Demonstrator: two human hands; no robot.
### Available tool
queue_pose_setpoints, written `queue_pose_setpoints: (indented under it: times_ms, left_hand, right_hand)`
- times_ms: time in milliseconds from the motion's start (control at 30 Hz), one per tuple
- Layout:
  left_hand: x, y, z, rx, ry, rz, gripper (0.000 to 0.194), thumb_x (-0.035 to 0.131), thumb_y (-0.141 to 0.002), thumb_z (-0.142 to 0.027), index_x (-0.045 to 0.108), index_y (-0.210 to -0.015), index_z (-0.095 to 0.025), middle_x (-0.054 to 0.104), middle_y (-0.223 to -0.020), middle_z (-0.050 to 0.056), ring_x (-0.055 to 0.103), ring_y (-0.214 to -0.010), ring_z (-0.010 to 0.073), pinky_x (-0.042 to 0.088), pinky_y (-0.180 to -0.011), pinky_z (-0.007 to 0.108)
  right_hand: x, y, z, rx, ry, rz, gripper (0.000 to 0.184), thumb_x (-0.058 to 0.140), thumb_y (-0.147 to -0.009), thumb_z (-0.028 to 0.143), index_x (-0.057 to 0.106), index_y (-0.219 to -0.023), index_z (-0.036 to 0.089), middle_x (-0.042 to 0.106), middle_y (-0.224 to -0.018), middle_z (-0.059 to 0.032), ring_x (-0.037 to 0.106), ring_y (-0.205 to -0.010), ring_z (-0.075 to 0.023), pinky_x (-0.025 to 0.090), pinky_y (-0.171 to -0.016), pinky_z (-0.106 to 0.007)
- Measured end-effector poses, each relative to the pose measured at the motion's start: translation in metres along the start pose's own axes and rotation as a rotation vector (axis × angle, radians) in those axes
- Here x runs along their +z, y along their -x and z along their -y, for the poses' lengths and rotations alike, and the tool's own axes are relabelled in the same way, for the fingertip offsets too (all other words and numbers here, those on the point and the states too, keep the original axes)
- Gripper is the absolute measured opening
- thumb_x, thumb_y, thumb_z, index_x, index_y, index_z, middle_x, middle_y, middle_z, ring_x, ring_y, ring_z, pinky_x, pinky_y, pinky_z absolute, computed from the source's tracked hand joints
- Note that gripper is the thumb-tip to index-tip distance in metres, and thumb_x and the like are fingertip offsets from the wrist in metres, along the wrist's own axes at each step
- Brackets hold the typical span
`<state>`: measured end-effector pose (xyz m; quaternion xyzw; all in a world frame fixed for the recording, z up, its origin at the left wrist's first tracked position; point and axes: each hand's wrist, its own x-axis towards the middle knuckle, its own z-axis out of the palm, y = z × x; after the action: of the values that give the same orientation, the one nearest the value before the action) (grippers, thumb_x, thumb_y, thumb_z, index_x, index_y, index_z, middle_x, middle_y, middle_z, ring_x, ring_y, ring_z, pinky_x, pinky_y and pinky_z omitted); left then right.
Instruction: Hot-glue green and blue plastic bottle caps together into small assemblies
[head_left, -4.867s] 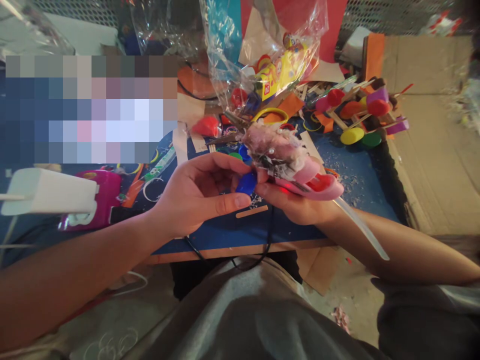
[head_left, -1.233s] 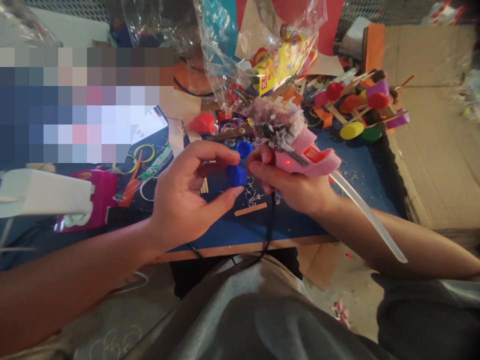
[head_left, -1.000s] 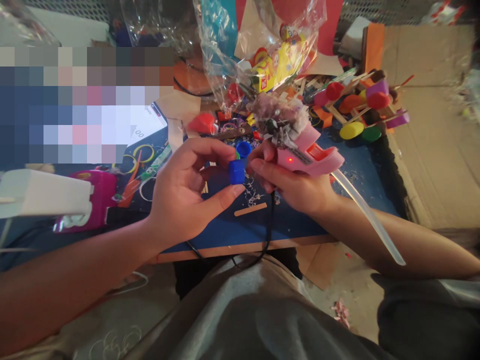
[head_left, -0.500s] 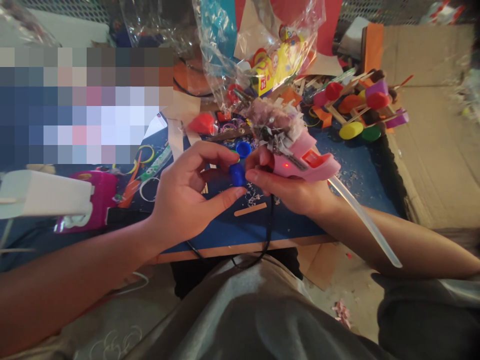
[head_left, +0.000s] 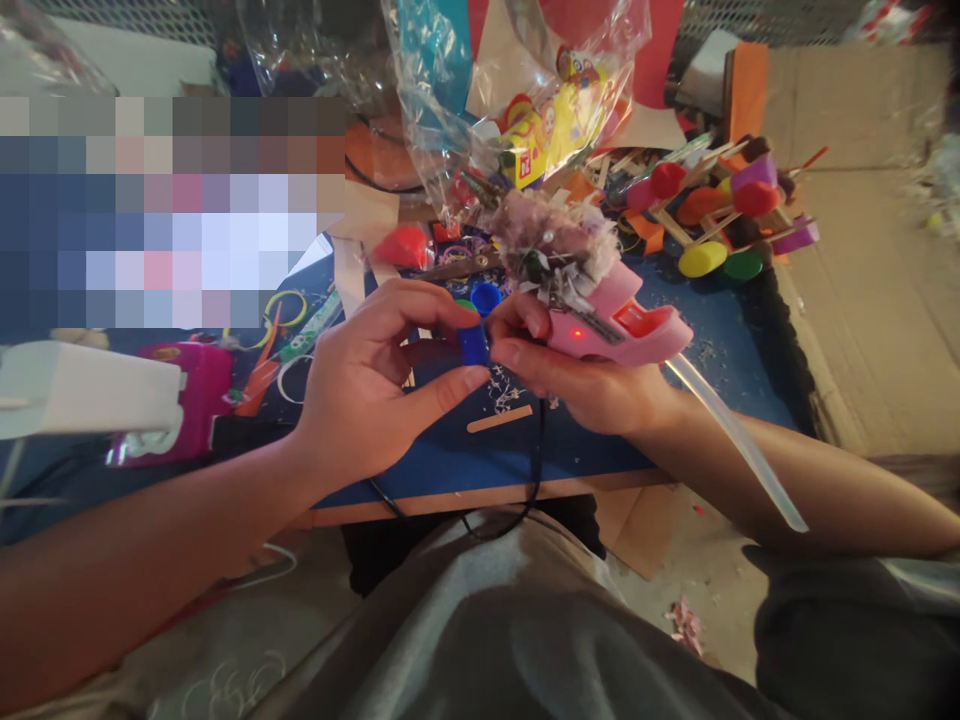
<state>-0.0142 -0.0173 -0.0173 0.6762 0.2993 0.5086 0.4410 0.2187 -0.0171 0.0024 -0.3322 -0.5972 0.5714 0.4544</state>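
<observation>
Between the thumb and fingers of my left hand [head_left: 382,375] is a small blue bottle cap [head_left: 472,345], its side toward me. A green edge [head_left: 465,306] shows at my left fingertip, and another blue cap [head_left: 486,298] with its hollow side showing lies just behind. My right hand [head_left: 592,375] is closed around a pink hot glue gun [head_left: 645,335] with a lit red light. A long clear glue stick [head_left: 742,445] sticks out of its back. Shaggy pinkish and grey scraps [head_left: 555,245] cover its front part. My right fingertips meet the blue cap's side.
On the blue table [head_left: 442,460] lie a craft stick [head_left: 500,419] and paper shreds. A model of sticks and coloured caps [head_left: 727,210] stands at the right, before cardboard [head_left: 862,250]. Clear plastic bags, a yellow packet [head_left: 555,125] and a magenta device [head_left: 202,385] lie around. A black cable crosses the front edge.
The blue cap has turned slightly between my fingers and more of its side shows. My right hand and the glue gun have shifted a little to the right.
</observation>
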Motion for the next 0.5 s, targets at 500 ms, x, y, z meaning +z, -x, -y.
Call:
queue_pose_setpoints:
  times_ms: [500]
  left_hand:
    - [0.000, 0.003, -0.003, 0.010, -0.032, -0.010, 0.038, 0.106, -0.093, -0.032, 0.095, -0.128, -0.038, 0.082, -0.131, 0.007, 0.084, -0.116, 0.0256, 0.080, -0.092, 0.041]
  right_hand:
    - [0.002, 0.010, -0.008, -0.153, 0.142, -0.152, 0.032, 0.094, -0.093, 0.026, 0.063, -0.089, 0.029, 0.078, -0.103, -0.0005, 0.069, -0.089, -0.0200, 0.064, -0.087, -0.042]
